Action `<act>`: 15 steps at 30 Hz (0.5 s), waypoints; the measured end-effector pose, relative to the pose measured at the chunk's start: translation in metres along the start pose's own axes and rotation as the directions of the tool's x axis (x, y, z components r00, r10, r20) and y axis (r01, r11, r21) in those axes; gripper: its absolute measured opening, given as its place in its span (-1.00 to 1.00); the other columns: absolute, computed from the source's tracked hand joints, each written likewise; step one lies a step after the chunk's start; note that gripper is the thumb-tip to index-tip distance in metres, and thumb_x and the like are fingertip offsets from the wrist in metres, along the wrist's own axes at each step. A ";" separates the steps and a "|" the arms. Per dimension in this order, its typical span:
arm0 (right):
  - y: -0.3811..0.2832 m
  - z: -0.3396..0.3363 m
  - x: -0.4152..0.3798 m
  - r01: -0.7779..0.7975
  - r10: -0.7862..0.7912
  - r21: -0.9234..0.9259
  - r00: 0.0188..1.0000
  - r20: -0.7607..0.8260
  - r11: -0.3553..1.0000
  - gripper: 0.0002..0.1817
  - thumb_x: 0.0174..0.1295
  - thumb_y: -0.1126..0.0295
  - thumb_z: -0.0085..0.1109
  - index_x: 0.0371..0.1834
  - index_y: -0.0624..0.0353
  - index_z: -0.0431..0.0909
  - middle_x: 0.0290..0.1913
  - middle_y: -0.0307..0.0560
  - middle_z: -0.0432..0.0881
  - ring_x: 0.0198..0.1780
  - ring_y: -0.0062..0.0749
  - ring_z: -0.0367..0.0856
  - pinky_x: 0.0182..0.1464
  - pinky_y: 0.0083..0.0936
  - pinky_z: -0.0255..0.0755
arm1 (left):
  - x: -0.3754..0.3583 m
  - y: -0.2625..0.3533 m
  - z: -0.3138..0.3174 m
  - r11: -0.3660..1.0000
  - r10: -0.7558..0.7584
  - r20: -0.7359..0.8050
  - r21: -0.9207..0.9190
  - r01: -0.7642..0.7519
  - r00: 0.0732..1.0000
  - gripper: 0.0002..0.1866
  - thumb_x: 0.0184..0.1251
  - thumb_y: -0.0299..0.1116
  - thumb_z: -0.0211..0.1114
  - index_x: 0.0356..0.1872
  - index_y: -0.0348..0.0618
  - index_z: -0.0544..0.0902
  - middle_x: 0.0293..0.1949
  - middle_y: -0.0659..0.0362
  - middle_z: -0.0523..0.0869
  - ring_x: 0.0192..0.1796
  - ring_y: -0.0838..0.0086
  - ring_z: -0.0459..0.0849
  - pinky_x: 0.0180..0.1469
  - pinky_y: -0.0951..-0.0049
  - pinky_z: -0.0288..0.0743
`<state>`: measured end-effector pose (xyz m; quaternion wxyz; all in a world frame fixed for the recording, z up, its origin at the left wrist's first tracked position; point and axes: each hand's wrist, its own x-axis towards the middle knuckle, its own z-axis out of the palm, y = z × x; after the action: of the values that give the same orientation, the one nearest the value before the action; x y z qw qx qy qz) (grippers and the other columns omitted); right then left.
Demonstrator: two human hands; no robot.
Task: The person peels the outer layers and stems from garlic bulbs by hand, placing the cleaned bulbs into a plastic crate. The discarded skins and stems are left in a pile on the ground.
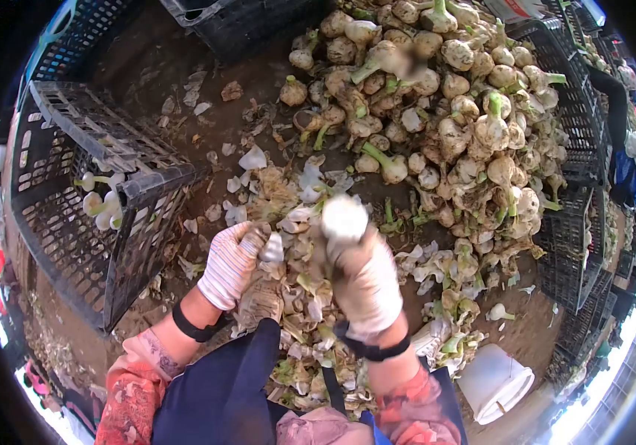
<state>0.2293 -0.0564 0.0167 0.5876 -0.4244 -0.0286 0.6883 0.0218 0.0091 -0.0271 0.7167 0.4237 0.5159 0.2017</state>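
Note:
My right hand (pixel 368 285), in a white glove and blurred by motion, is closed around a garlic bulb (pixel 344 218) whose clean white face points up. To its left, my left hand (pixel 232 263), in a striped glove with dirty fingertips, is closed in a pinch. A small pale, shiny piece (pixel 272 248) shows at those fingers; I cannot tell what it is. Loose garlic skins and leaves (pixel 310 297) cover the ground beneath both hands.
A large heap of unpeeled garlic (pixel 451 111) lies ahead and to the right. A black crate (pixel 73 222) at the left holds several white bulbs (pixel 103 208). More black crates (pixel 566 245) line the right side. A white bucket (pixel 492 382) lies near my right knee.

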 end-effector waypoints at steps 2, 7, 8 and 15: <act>-0.052 0.055 0.021 0.234 -0.258 0.130 0.938 0.231 0.964 -0.19 0.25 0.05 0.42 0.41 0.25 0.25 0.18 -0.02 0.50 -0.08 -0.40 0.69 0.00 -0.47 0.60 | 0.001 -0.010 -0.002 0.988 -0.041 0.051 -0.149 0.048 0.998 -0.62 0.46 -0.07 0.35 -0.22 -0.27 0.71 -0.35 0.17 0.79 -0.33 0.59 0.73 -0.23 0.54 0.63; -0.078 0.001 0.127 0.404 -0.576 -0.847 0.804 0.149 0.344 -0.38 0.37 0.33 0.17 0.48 0.25 0.29 0.29 0.20 0.53 0.21 -0.11 0.62 0.14 -0.30 0.58 | 0.007 -0.006 0.000 0.984 -0.176 0.060 0.007 0.176 0.983 -0.79 0.46 -0.33 0.26 -0.26 -0.30 0.67 -0.40 0.20 0.73 -0.40 0.57 0.69 -0.28 0.50 0.62; -0.075 -0.023 0.137 0.098 -0.583 -0.993 0.804 0.114 -0.059 -0.35 0.31 0.32 0.25 0.45 0.25 0.33 0.26 0.23 0.54 0.18 -0.07 0.63 0.15 -0.25 0.57 | 0.007 -0.007 0.001 0.984 -0.153 0.041 0.096 0.149 0.987 -0.85 0.43 -0.42 0.23 -0.24 -0.30 0.67 -0.40 0.20 0.71 -0.40 0.56 0.69 -0.28 0.49 0.61; -0.034 -0.084 0.128 -0.314 -0.302 -0.790 0.938 -0.172 -0.527 -0.52 0.16 0.40 0.29 0.19 0.21 0.54 0.14 0.22 0.60 0.11 0.11 0.63 0.11 -0.11 0.59 | 0.011 -0.002 0.010 0.955 -0.063 0.129 0.295 0.022 0.990 -0.56 0.34 -0.58 0.20 0.26 -0.29 0.48 0.03 0.10 0.63 -0.03 0.49 0.64 -0.05 0.39 0.64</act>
<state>0.3144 0.0222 -0.0890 -0.1040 -0.8274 -0.5079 0.2159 0.0351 0.0117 -0.0340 0.6839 0.5268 0.4987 0.0780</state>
